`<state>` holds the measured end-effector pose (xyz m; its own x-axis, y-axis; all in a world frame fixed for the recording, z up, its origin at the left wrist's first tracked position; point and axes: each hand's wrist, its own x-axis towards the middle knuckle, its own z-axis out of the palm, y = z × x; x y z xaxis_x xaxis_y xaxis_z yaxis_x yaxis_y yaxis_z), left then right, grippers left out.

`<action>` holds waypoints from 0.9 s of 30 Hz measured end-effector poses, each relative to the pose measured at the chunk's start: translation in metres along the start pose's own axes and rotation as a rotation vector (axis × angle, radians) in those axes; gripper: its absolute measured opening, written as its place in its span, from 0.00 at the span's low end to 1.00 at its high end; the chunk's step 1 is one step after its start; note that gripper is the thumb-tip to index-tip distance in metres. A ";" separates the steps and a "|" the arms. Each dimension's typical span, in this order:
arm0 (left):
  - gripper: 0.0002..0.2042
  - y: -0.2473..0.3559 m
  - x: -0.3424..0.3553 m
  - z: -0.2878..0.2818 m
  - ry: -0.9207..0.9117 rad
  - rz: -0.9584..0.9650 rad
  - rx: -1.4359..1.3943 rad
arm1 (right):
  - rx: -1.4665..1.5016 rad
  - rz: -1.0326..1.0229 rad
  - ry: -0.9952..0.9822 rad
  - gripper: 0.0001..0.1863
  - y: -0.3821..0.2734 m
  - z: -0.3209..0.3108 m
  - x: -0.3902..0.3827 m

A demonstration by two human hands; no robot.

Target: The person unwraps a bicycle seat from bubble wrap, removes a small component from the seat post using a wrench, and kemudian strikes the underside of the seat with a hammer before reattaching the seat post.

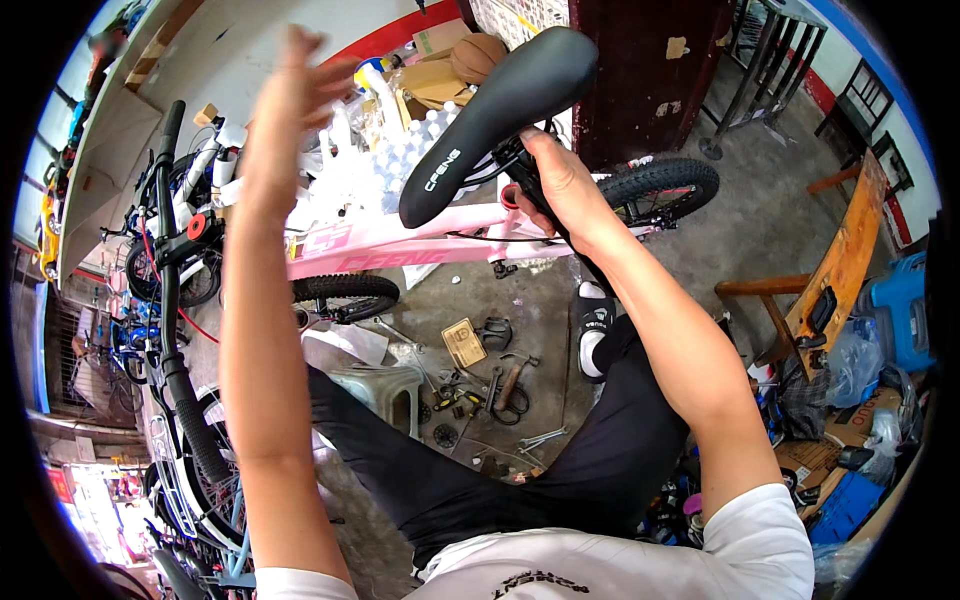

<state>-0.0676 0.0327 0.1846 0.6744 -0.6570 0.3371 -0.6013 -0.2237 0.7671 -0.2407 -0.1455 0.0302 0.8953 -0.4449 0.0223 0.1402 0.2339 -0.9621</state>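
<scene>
My right hand point(562, 185) is closed around the dark seat post just under a black bicycle saddle point(520, 100). The saddle is tilted, its narrow nose pointing down to the left. Part of the post is hidden by my fingers and forearm. Behind it lies a pink bicycle frame point(455, 222), with a red ring point(510, 196) beside my fingers. My left hand point(305, 85) is raised at the upper left, somewhat blurred, with its fingers apart and nothing in them. Left of that forearm, a black handlebar point(172, 290) stretches from top to bottom.
Wrenches point(543, 437) and other small tools lie on the floor between my legs, near a pale plastic stool point(380, 390). A wooden bench point(840, 265) stands at the right above cluttered boxes and bags. Bottles and a basketball point(477, 58) are beyond the frame.
</scene>
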 end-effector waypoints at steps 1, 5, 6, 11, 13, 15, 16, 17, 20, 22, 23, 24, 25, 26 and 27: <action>0.51 0.007 0.003 -0.018 0.061 0.025 -0.009 | -0.013 0.018 -0.004 0.33 -0.002 -0.001 -0.001; 0.40 -0.008 -0.016 0.008 0.149 -0.138 -0.097 | -0.012 0.024 0.035 0.33 -0.005 0.011 0.001; 0.37 -0.014 -0.029 0.033 0.069 -0.146 0.027 | 0.030 -0.006 0.064 0.33 -0.005 0.021 0.004; 0.34 -0.030 -0.041 0.076 -0.271 -0.230 -0.335 | 0.086 -0.023 -0.007 0.31 0.001 0.020 -0.003; 0.33 -0.023 -0.038 0.075 -0.248 -0.177 -0.356 | 0.109 0.017 -0.012 0.31 0.000 0.016 -0.005; 0.34 -0.013 -0.038 0.076 -0.272 -0.217 -0.207 | 0.100 0.036 -0.011 0.29 -0.014 0.017 -0.007; 0.34 -0.013 -0.038 0.077 -0.291 -0.241 -0.141 | 0.101 0.035 -0.026 0.29 -0.014 0.015 -0.006; 0.33 -0.007 -0.044 0.078 -0.295 -0.264 -0.088 | 0.088 0.030 -0.035 0.30 -0.012 0.014 -0.009; 0.28 -0.010 -0.037 0.075 -0.323 -0.167 -0.035 | 0.097 0.042 -0.035 0.32 -0.006 0.014 -0.010; 0.28 -0.005 -0.034 0.070 -0.353 -0.190 0.010 | 0.116 0.051 -0.031 0.33 -0.008 0.013 -0.009; 0.28 -0.005 -0.033 0.071 -0.354 -0.149 0.025 | 0.131 0.087 -0.032 0.30 -0.010 0.011 -0.011; 0.27 -0.005 -0.034 0.073 -0.356 -0.107 0.040 | 0.146 0.123 -0.031 0.26 -0.011 0.009 -0.012; 0.27 -0.006 -0.035 0.074 -0.357 -0.108 0.038 | 0.161 0.123 -0.043 0.24 -0.011 0.006 -0.013; 0.27 -0.006 -0.036 0.077 -0.346 -0.110 0.027 | 0.159 0.127 -0.041 0.24 -0.011 0.004 -0.013; 0.27 -0.007 -0.038 0.079 -0.336 -0.111 0.016 | 0.132 0.116 -0.044 0.24 -0.012 0.002 -0.012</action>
<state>-0.1228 0.0023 0.1229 0.5592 -0.8274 0.0517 -0.5408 -0.3168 0.7792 -0.2520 -0.1410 0.0417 0.9259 -0.3708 -0.0726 0.0864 0.3947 -0.9147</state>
